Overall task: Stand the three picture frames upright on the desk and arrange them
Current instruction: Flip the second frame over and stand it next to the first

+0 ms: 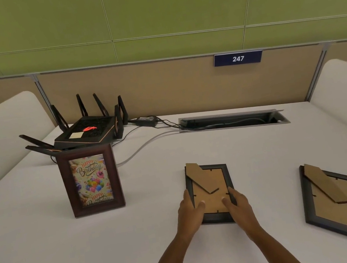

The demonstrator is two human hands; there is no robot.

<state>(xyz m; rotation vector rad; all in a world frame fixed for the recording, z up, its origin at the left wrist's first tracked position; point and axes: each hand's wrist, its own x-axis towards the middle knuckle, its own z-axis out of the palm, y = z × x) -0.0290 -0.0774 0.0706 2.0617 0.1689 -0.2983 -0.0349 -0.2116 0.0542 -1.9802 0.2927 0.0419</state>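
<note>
Picture frames: your left hand [189,214] and right hand [238,205] grip the lower sides of the face-down middle frame [209,191] at centre. Another face-down frame [339,207] lies lower right. Left of centre, a birthday frame [90,180] stands upright before the router [86,131].

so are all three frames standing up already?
No. Only the birthday frame stands upright; the middle frame, held by the left hand and right hand, and the right frame lie face down on the desk.
</note>
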